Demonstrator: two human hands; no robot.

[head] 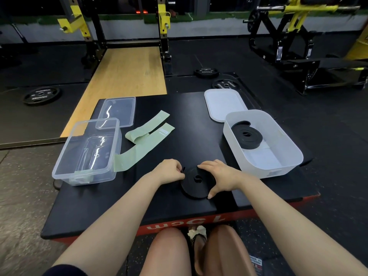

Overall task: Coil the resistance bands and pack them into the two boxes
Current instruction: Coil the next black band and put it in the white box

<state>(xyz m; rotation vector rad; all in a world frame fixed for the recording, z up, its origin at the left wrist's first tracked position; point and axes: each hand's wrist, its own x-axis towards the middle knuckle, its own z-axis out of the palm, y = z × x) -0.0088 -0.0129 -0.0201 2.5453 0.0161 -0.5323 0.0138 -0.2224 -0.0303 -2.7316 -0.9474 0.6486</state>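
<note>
Both hands (171, 172) (221, 176) grip black coil (196, 183), partly hiding its rim.

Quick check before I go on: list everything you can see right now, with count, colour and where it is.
coiled band in hands: 1, black, near edge of platform, centre.
coiled band in box: 1, black, inside white box.
white box: 1, translucent white, right side of platform.
white lid: 1, white, behind white box.
clear box: 1, transparent, left side of platform.
clear lid: 1, transparent, behind clear box.
green bands: apparently 2, pale green, uncoiled, one end reaching the clear box.
platform: 1, black top, red side.
weight plates: 3, black, on floor.
left hand: pinching the coil's loose end.
right hand: curled round the coil.
</note>
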